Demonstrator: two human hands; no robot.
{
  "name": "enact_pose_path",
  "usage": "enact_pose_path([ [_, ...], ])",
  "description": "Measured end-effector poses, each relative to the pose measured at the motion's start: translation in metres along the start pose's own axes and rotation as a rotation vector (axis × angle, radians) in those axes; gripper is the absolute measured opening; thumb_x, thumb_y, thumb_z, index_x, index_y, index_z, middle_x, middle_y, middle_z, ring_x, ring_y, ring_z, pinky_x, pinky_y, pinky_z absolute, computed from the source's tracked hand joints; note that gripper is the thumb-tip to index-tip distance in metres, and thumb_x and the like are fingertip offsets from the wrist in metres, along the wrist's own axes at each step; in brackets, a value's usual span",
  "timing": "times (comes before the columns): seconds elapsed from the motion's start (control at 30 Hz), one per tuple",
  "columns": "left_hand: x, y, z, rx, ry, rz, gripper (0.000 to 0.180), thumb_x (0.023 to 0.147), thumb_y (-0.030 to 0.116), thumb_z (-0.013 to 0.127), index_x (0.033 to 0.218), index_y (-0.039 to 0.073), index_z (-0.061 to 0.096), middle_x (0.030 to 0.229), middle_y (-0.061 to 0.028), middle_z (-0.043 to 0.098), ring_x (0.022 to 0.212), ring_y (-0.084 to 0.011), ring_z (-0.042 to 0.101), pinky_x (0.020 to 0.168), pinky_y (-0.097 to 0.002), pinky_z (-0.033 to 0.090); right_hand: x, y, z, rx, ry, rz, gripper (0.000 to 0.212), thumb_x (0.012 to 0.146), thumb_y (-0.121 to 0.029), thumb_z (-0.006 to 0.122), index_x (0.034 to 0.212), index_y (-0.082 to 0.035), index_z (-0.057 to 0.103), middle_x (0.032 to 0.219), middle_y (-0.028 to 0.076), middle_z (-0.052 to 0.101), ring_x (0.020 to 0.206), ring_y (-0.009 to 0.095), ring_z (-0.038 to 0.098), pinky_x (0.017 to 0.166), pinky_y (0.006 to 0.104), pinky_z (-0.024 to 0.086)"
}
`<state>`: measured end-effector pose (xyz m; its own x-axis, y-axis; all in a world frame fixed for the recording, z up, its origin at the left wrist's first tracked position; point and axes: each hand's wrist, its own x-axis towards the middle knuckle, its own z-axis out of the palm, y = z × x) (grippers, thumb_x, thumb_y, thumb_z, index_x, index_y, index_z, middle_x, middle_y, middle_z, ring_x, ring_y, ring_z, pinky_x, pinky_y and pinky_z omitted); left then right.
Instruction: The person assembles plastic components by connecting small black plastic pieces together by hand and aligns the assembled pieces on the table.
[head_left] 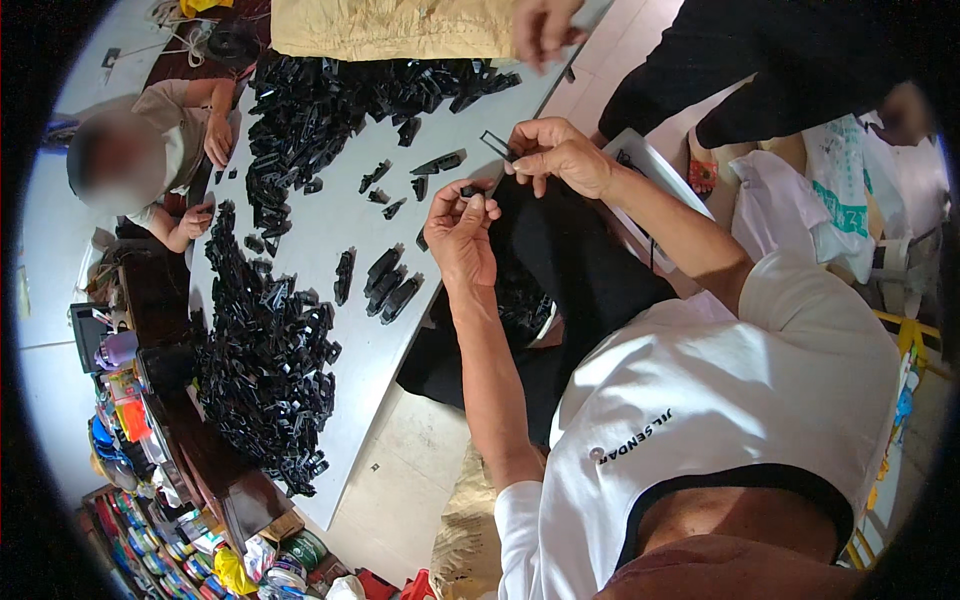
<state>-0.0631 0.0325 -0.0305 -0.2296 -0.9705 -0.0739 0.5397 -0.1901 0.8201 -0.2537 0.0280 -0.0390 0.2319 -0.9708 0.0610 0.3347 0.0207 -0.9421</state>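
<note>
My left hand (463,235) is closed at the table's edge, pinching a small black plastic piece (469,191) between thumb and fingers. Up and to the right of it, my right hand (562,158) grips a slim black plastic frame (496,146) with an open rectangular end pointing away from the fingers. The two pieces are apart from each other. Loose black parts (437,163) lie on the white table (330,400) just left of my hands, and a small group of longer black parts (390,283) lies nearer to me.
Large heaps of black plastic parts (268,370) cover the table's left and far sides. A tan sack (395,28) stands at the far end. Across the table a co-worker's hand (218,140) rests by the heap. Another person's hand (545,30) hangs over the far corner. A pale bin (640,225) sits right.
</note>
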Motion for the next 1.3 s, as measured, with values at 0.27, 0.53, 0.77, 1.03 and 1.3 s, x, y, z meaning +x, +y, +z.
enact_pose_path([
  [0.27, 0.003, -0.001, -0.001, 0.045, 0.057, 0.041, 0.015, 0.083, -0.006, 0.061, 0.097, -0.003, 0.057, 0.092, -0.0179, 0.064, 0.064, -0.0146, 0.059, 0.06, -0.026, 0.051, 0.004, -0.004, 0.007, 0.011, -0.081, 0.03, 0.028, 0.083, -0.01, 0.059, 0.108, 0.002, 0.052, 0.082, 0.006, 0.058, 0.062, 0.01, 0.054, 0.046, 0.0198, 0.043],
  [0.53, 0.004, 0.002, -0.005, -0.06, 0.005, -0.052, 0.01, 0.089, -0.003, 0.052, 0.099, -0.004, 0.056, 0.098, -0.0211, 0.062, 0.071, -0.0147, 0.056, 0.065, -0.0264, 0.05, 0.005, 0.0, 0.011, -0.108, -0.052, -0.031, 0.025, 0.095, -0.024, 0.047, 0.098, 0.0, 0.054, 0.073, 0.0, 0.048, 0.056, 0.006, 0.047, 0.048, 0.0211, 0.04],
  [0.77, 0.003, 0.003, 0.002, -0.234, -0.046, -0.071, 0.014, 0.085, -0.005, 0.058, 0.099, -0.004, 0.056, 0.094, -0.015, 0.062, 0.071, -0.016, 0.056, 0.068, -0.0268, 0.05, 0.004, -0.006, 0.018, -0.191, -0.054, -0.054, 0.02, 0.095, -0.019, 0.049, 0.096, 0.001, 0.052, 0.076, 0.003, 0.052, 0.059, 0.006, 0.049, 0.046, 0.0199, 0.04],
  [1.03, 0.001, 0.004, 0.016, -0.023, 0.018, -0.024, 0.02, 0.082, -0.007, 0.062, 0.101, -0.007, 0.061, 0.09, -0.0111, 0.064, 0.071, -0.0156, 0.06, 0.068, -0.0255, 0.053, 0.013, -0.004, 0.023, -0.616, 0.093, -0.437, 0.02, 0.083, -0.012, 0.061, 0.092, 0.002, 0.049, 0.077, 0.003, 0.05, 0.069, 0.008, 0.045, 0.061, 0.0263, 0.042],
  [1.3, -0.002, 0.002, 0.014, 0.175, 0.016, 0.065, 0.02, 0.085, -0.004, 0.059, 0.105, -0.006, 0.061, 0.09, -0.0107, 0.064, 0.073, -0.0147, 0.061, 0.065, -0.0241, 0.053, 0.009, -0.014, 0.034, -0.625, 0.147, -0.244, 0.023, 0.08, -0.012, 0.063, 0.09, 0.003, 0.05, 0.075, 0.009, 0.052, 0.073, 0.014, 0.05, 0.067, 0.0307, 0.043],
])
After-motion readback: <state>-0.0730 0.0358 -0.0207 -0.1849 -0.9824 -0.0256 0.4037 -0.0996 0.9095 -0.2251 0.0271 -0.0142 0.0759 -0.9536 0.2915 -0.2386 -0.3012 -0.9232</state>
